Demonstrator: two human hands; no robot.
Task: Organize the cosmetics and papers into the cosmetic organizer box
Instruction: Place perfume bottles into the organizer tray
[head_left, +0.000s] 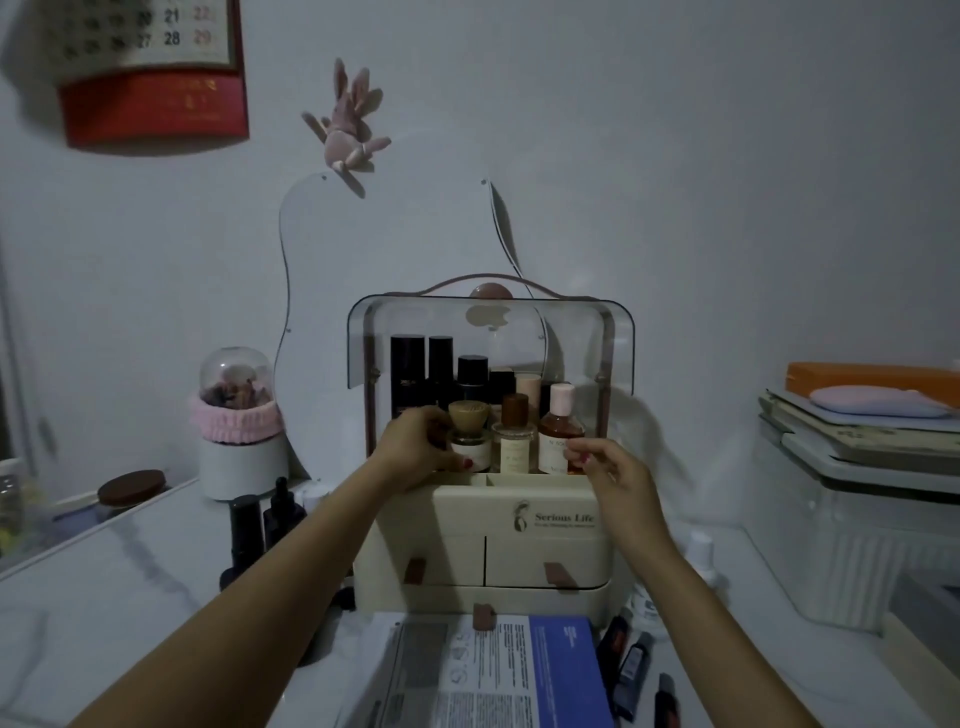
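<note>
My left hand (415, 441) grips a small wood-capped jar (469, 434) inside the organizer box (493, 514), among bottles already shelved; my right hand (610, 470) hovers half-open, empty. Papers (483, 670) and tubes (631, 665) below my wrists on the desk (104, 597) remain unsorted.

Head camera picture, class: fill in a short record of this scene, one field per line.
organizer box: cream, clear lid raised, drawers shut
top shelf: bottles standing upright
left hand: gripping the bottle with the tan flared cap
right hand: beside the amber bottle, fingers loosely curled, holding nothing visible
papers: flat on the table, in front of the box
small tubes: on the table, right of the papers
</note>
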